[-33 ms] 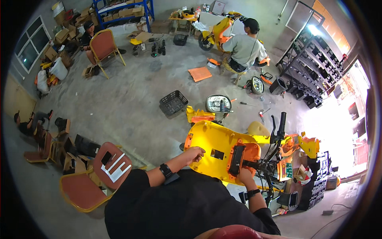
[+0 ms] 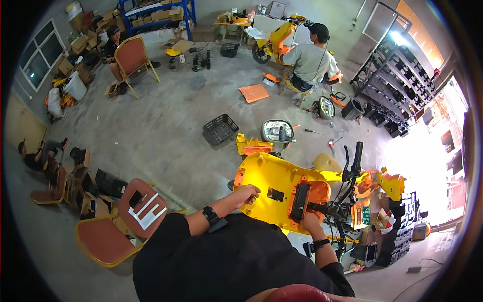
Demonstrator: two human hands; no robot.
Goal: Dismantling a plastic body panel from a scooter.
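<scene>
A yellow scooter body panel [image 2: 264, 168] with orange fittings lies in front of me, a black part [image 2: 301, 199] set in its orange housing [image 2: 318, 194]. My left hand [image 2: 248, 194] is over the panel's left portion, fingers curled together; anything between them is too small to make out. Lower right of it, my right hand [image 2: 310, 220] is closed at the lower edge of the orange housing, beside the black steering column [image 2: 327, 210]; what its fingers hold is hidden. Black handlebars [image 2: 355, 161] with cables rise to the right.
Chairs [image 2: 103, 239] stand at left. A black crate [image 2: 220, 129], headlamp [image 2: 276, 131] and tools [image 2: 332, 146] lie on the floor ahead. A co-worker [image 2: 309, 63] sits by another scooter; others sit at back left [image 2: 108, 50] and far left [image 2: 34, 158]. A rack [image 2: 392, 80] stands at right.
</scene>
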